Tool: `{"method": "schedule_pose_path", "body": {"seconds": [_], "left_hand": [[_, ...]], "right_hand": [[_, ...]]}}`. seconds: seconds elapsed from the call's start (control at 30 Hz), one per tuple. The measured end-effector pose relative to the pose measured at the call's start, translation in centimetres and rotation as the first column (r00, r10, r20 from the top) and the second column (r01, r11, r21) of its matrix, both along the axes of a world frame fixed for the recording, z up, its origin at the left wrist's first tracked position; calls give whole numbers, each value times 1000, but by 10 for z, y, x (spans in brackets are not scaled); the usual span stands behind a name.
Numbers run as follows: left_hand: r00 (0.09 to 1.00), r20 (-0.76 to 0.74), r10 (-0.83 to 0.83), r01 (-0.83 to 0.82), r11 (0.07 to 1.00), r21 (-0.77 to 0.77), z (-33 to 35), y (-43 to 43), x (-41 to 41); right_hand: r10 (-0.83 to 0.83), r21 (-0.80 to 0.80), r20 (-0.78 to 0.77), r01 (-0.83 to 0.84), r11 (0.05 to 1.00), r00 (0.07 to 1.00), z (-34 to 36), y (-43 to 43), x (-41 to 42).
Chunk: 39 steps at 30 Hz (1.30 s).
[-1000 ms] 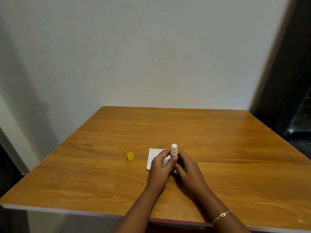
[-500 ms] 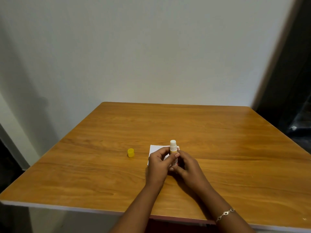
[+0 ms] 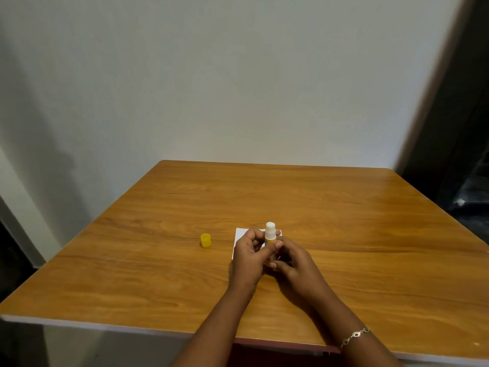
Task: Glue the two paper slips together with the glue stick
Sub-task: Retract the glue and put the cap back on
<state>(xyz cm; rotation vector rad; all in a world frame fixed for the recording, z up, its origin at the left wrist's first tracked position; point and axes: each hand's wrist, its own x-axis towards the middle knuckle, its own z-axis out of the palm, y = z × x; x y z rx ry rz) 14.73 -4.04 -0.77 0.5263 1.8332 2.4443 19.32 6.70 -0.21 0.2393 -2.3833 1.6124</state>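
cap: upright on tabletop, at 9 o'clock of hands | paper: flat under hands | left hand: fingers clamped on glue stick, upright, uncapped | right hand: fingers clamped on stick's base, at 5 o'clock

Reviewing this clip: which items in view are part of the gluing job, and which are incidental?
Part of the job:
- glue stick, uncapped, upright, held by left hand and right hand
- yellow cap, on the table
- white paper, under the hands

Incidental:
- bracelet on the right wrist
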Motion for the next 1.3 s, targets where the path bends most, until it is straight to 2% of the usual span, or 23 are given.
{"method": "schedule_pose_path", "body": {"seconds": [0.2, 0.43, 0.7, 0.97, 1.17, 1.3], "left_hand": [[1000, 8, 30, -30, 998, -56, -3, 1, 0], [996, 54, -72, 67, 993, 93, 3, -2, -1], [996, 81, -39, 39, 999, -2, 1, -2, 2], [997, 58, -58, 53, 996, 78, 4, -4, 0], [996, 89, -33, 32, 999, 16, 2, -2, 2], [997, 72, -32, 29, 999, 35, 3, -3, 2]], "right_hand": [[4, -21, -52, -5, 1000, 999, 2, -1, 1], [19, -20, -34, -20, 1000, 999, -1, 2, 0], [7, -91, -58, -12, 996, 998, -3, 0, 0], [19, -16, -42, -19, 1000, 999, -1, 2, 0], [33, -77, -59, -38, 996, 998, -3, 2, 0], [37, -32, -66, -39, 999, 997, -1, 1, 1]]}}
